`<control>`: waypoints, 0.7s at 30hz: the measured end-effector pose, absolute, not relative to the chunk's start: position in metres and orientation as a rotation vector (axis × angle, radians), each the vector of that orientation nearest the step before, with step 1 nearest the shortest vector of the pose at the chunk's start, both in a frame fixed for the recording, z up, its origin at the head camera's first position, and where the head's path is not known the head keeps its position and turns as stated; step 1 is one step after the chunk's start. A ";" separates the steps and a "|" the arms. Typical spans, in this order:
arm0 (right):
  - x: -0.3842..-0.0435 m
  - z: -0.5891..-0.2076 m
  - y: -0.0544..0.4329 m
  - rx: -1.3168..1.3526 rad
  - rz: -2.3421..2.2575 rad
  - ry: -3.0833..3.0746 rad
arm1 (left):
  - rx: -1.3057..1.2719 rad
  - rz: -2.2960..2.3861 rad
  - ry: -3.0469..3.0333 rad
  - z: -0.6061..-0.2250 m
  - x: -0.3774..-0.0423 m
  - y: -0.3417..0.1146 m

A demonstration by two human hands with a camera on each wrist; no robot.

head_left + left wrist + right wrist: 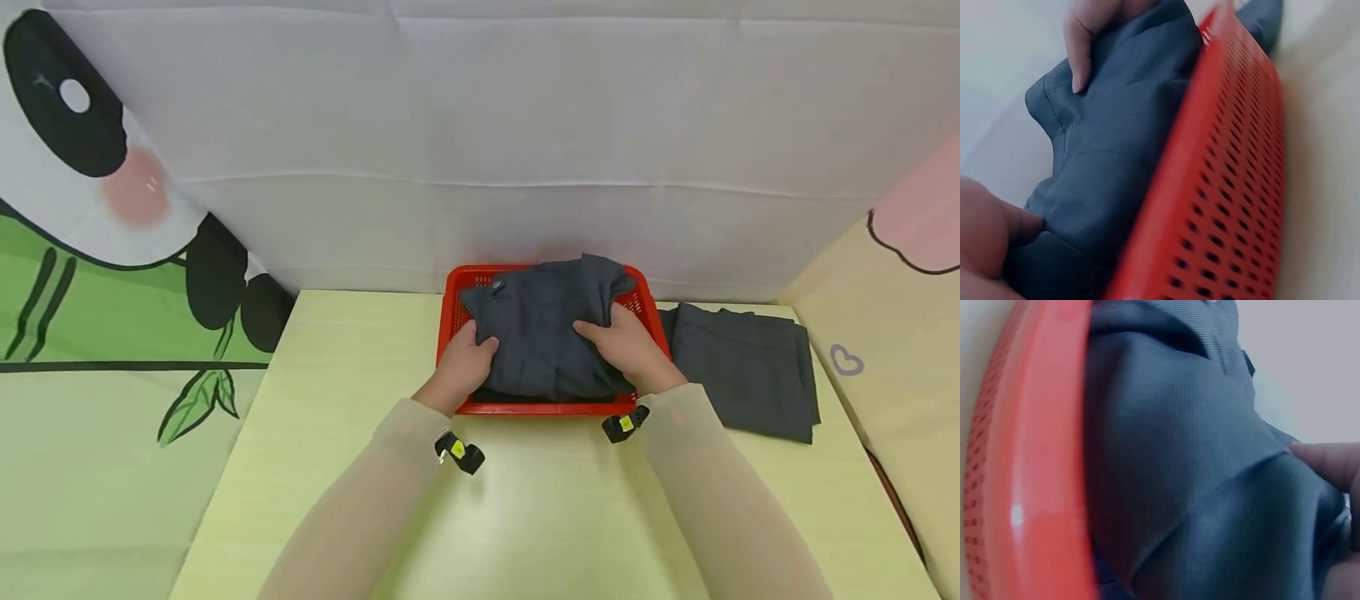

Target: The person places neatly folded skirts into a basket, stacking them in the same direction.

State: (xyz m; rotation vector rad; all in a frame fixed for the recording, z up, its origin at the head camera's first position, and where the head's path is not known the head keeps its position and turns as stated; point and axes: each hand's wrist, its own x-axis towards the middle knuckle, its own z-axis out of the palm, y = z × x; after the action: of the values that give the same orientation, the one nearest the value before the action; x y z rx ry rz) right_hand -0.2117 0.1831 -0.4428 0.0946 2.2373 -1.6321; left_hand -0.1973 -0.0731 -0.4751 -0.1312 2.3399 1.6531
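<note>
A bunched dark grey cloth garment, with a button-like fastening near its upper left corner, lies across the top of a red plastic basket. My left hand grips its left edge, thumb on top and the other fingers hidden beneath the cloth. At the opposite edge my right hand holds the fabric, its thumb laid over the top. In the left wrist view, both hands pinch the garment above the rim. Close up in the right wrist view, a seam runs across the cloth.
To the right of the basket, a folded dark grey garment lies on the pale table. A white cloth backdrop rises right behind the basket. A cream panel borders the table's right side.
</note>
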 end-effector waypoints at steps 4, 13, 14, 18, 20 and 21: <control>-0.223 -0.464 0.184 0.139 -1.586 2.161 | -0.124 1.543 2.342 -0.489 -0.204 -0.070; -0.233 -0.495 0.196 0.275 -1.545 2.029 | -0.072 1.169 2.456 -0.500 -0.213 -0.062; -0.233 -0.497 0.196 0.279 -1.532 2.034 | -0.061 1.092 2.482 -0.501 -0.214 -0.060; -0.232 -0.502 0.195 0.309 -1.428 2.135 | -0.065 0.908 2.552 -0.505 -0.214 -0.056; -0.232 -0.504 0.195 0.340 -1.378 2.174 | -0.079 0.891 2.561 -0.508 -0.215 -0.055; -0.232 -0.505 0.194 0.348 -1.365 2.182 | -0.084 0.890 2.561 -0.510 -0.215 -0.055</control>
State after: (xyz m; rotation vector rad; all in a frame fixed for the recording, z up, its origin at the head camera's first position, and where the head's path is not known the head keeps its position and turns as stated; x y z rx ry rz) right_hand -0.2316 0.1945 -0.5046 0.3485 2.1824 -1.3650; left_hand -0.2152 -0.0554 -0.5095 -0.0838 2.5610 0.8902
